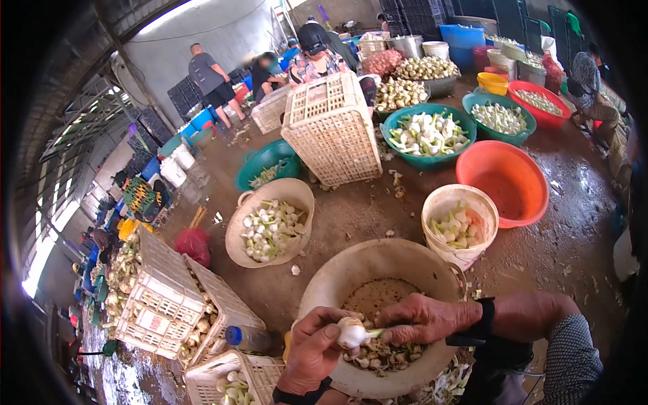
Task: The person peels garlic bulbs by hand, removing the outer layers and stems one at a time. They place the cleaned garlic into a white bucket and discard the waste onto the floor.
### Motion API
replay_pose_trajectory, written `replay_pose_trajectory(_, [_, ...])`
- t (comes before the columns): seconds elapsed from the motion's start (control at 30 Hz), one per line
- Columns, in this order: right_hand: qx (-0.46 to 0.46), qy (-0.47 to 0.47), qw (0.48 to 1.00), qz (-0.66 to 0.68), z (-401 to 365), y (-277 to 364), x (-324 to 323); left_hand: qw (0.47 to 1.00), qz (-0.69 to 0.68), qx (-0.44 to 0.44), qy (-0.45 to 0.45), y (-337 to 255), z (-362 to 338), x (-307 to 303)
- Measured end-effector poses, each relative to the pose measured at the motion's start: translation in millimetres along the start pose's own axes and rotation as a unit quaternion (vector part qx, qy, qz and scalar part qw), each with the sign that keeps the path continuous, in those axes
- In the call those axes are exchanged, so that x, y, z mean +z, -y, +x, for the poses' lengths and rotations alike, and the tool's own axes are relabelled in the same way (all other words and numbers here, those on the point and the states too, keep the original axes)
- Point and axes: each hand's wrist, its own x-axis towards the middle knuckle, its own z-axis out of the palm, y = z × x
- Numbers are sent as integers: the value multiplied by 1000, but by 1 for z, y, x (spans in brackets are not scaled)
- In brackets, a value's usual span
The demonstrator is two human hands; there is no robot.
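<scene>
A pale, smooth, rounded bulb with a short greenish stalk is held low in the frame, above the near edge of a wide, scuffed beige plastic basin. The bulb is gripped by the curled fingers of the left hand, while its stalk end is pinched under the closed fingers of the right hand, whose wrist is banded by a black strap. Whether a tool is held there cannot be told. Brownish peelings and small trimmed pieces are heaped in the basin beneath both hands.

Just beyond it, a round cream bucket is partly filled with white-and-green bulbs, and a glossy orange tub is seen behind that. A teal bowl piled with trimmed bulbs and a tilted lattice-sided crate are set farther back. To the left, a beige handled bowl of bulbs, a red bag, tipped white crates and a blue-capped bottle are ranged on the wet, littered floor. Other workers are glimpsed at the rear.
</scene>
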Motion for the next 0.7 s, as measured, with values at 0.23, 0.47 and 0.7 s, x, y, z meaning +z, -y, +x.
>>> replay_pose_trajectory(0.23, [128, 85, 982, 109, -6, 10, -11, 999, -18, -37, 22, 5, 3, -3])
replay_pose_trajectory(0.47, [203, 73, 940, 264, -10, 13, -12, 995, -71, -36, 59, 12, 4, -2])
replay_pose_trajectory(0.7, [162, 28, 950, 266, -10, 9, -11, 999, 16, -6, 43, 7, 6, 4])
